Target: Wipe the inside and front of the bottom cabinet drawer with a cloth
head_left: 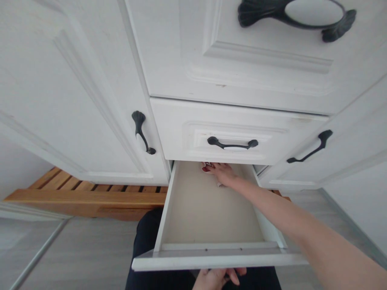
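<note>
The lowest white drawer (211,217) is pulled out, and its pale bottom shows. My right hand (222,173) reaches deep into it near the back, under the edge of the drawer above. Beneath its fingers is a small crumpled cloth (207,168), whitish with dark red patches, pressed against the drawer bottom; most of it is covered by the hand. My left hand (216,279) is at the outer side of the drawer front (181,264), low in the view, with curled fingers holding it from below. Whether a handle is in those fingers is hidden.
Above is a closed drawer with a black handle (232,144), and over it another panel with a large handle (256,12). Cabinet doors with black handles (142,133) flank the drawer. A slatted wooden base (127,197) runs below. My dark-clothed legs (145,237) are under the drawer.
</note>
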`<state>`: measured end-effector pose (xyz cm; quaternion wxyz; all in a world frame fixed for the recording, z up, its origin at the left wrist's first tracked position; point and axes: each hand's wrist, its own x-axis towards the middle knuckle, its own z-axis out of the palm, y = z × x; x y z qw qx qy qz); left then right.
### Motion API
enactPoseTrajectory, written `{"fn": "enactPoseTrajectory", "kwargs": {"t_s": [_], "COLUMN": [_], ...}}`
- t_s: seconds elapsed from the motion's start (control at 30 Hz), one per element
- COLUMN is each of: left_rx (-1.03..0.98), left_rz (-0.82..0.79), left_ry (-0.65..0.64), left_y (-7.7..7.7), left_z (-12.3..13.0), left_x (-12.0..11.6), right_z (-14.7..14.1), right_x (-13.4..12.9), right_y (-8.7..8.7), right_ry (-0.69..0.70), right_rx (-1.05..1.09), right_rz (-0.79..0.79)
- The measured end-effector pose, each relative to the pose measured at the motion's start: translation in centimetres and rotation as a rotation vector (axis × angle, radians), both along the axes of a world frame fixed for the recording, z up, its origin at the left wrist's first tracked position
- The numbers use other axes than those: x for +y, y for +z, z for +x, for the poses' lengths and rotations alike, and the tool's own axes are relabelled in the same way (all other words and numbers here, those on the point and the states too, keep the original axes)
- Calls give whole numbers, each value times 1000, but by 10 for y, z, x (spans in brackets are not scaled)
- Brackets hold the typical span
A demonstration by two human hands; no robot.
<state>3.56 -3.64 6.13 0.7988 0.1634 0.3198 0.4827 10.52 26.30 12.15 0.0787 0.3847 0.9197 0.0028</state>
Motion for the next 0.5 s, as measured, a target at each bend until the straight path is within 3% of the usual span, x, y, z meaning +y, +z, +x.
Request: {"fn": "enactPoseTrajectory", "kwargs": {"t_s": [0.13,0.23,0.33,0.5], "left_rx": [-62,-61,-26,61], "left_rz": [36,58,56,36], "left_ry": [20,30,15,-28], "left_y": [2,7,9,8], "left_z": [-2,-3,-4,-5], "left_x": [-2,-3,-3,-1], "right_z": [42,47,44,66], "right_x": [-11,-27,-53,-108], "right_y": [10,16,23,34], "right_ry": [-206,-281,-248,-20], "right_rx": [-161,-255,-319,-353], "right_rz": [86,82,6,-227]}}
